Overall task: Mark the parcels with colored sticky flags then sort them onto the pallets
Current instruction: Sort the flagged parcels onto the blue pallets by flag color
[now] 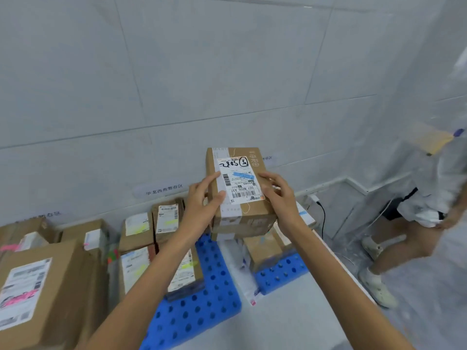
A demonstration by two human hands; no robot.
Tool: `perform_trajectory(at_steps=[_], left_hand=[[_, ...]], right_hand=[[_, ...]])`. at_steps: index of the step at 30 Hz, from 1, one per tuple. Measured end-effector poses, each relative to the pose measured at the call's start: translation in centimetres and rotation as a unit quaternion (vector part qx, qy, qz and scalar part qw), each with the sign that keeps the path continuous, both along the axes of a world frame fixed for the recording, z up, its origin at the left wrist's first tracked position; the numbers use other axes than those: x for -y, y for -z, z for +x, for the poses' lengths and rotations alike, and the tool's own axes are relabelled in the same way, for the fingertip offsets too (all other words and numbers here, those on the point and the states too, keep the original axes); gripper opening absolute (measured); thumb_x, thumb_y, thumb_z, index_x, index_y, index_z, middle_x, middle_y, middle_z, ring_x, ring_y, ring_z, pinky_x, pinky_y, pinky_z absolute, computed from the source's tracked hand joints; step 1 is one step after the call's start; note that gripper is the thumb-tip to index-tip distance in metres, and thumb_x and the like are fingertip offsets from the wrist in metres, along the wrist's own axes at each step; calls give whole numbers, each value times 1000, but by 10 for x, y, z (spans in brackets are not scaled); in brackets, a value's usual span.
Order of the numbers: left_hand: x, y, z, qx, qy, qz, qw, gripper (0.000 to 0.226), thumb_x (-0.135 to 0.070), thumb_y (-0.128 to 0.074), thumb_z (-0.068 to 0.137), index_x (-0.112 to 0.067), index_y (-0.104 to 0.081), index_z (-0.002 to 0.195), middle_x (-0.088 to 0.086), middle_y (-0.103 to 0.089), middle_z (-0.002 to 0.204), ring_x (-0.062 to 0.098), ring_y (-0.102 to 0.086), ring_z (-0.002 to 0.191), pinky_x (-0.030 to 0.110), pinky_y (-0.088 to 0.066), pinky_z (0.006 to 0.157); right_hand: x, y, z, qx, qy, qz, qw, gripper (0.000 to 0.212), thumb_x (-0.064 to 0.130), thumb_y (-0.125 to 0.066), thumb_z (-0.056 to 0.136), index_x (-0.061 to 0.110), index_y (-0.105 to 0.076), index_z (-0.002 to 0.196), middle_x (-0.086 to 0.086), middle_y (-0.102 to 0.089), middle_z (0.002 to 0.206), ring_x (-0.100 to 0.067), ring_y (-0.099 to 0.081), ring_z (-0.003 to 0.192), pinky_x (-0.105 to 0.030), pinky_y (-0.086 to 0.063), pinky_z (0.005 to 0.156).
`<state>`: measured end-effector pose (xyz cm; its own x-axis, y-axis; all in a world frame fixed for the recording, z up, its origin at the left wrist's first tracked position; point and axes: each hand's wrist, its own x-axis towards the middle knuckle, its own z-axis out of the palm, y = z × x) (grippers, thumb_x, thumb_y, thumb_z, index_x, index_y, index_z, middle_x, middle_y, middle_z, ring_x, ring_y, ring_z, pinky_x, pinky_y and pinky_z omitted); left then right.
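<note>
My left hand [204,198] and right hand [279,195] clasp a cardboard parcel [242,218] by its two long sides and hold it in the air. A blue flag [242,176] lies across its shipping label, so I judge the marking of this one done and only its placing left. It hangs over the right blue pallet [283,274], just above a parcel [262,251] already there. The left blue pallet [197,311] carries yellow-green-flagged parcels [184,269], and a pink-flagged box [38,286] sits farther left. Sorting looks well advanced.
</note>
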<state>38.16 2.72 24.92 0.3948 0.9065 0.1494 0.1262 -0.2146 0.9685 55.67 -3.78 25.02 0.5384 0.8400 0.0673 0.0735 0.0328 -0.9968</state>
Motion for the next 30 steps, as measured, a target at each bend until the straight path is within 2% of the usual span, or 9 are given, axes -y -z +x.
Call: perform_trajectory(at_steps=[2, 6, 11, 13, 16, 19, 24, 27, 30], left_hand=[[-2, -4, 39, 13, 10, -10, 1000, 44, -21, -56, 93, -40, -45, 131, -7, -39, 118, -3, -53, 98, 11, -52, 73], [-14, -5, 136, 12, 38, -21, 999, 44, -21, -56, 93, -41, -45, 130, -3, -39, 136, 15, -51, 119, 31, -54, 91], [-43, 4, 228, -64, 26, -27, 997, 46, -14, -49, 97, -21, -33, 140, 2, -46, 138, 6, -53, 100, 5, -50, 66], [-62, 14, 250, -121, 15, -32, 992, 47, -17, -50, 96, -24, -31, 139, 3, -51, 136, 10, -57, 95, 11, -53, 64], [-91, 33, 275, -223, -11, -12, 975, 50, -24, -55, 93, -29, -30, 137, 0, -58, 129, 16, -62, 97, 38, -53, 86], [-119, 51, 292, -312, -19, 3, 950, 52, -32, -55, 91, -30, -32, 138, -3, -61, 123, 25, -53, 116, 48, -28, 109], [-151, 75, 297, -334, -1, -18, 942, 46, -27, -57, 91, -22, -42, 134, 1, -61, 116, 21, -54, 110, 39, -40, 100], [-165, 90, 290, -353, -3, -4, 936, 37, -23, -57, 89, -22, -50, 125, 1, -65, 112, 21, -58, 105, 46, -40, 101], [-171, 99, 284, -395, 10, 30, 918, 27, -23, -53, 91, -19, -55, 118, 3, -66, 107, 21, -59, 99, 45, -44, 95]], right_hand=[[-3, -6, 44, -4, 1, -1, 1000, 27, 15, -56, 90, 36, -65, 103, -2, -61, 110, -24, -60, 100, -42, -52, 79], [-13, -15, 147, 0, -4, -18, 1000, 27, 12, -53, 92, 29, -64, 110, -2, -64, 109, -22, -62, 97, -30, -55, 67], [-48, -4, 233, 25, -35, -52, 998, 26, 10, -52, 93, 26, -62, 111, -1, -61, 112, -14, -60, 92, -16, -52, 60], [-69, 10, 254, 35, -48, -70, 996, 25, 11, -51, 94, 27, -62, 110, 0, -60, 115, -13, -60, 93, -18, -52, 61], [-101, 36, 276, 48, -54, -93, 993, 24, 13, -50, 96, 27, -63, 111, -2, -60, 120, -16, -60, 96, -20, -50, 60], [-127, 57, 293, 69, -57, -111, 990, 25, 13, -49, 96, 23, -62, 115, -1, -59, 121, -8, -59, 88, -15, -47, 57], [-166, 90, 314, 80, -65, -144, 984, 31, 4, -46, 95, 16, -60, 121, -4, -58, 124, -17, -59, 93, -23, -53, 67], [-178, 113, 314, 85, -94, -164, 978, 28, 10, -48, 96, 17, -62, 119, -5, -58, 126, -15, -57, 94, -15, -49, 65], [-183, 129, 310, 119, -116, -153, 974, 35, 4, -42, 97, 16, -57, 126, -6, -53, 130, -14, -52, 108, -18, -48, 82]])
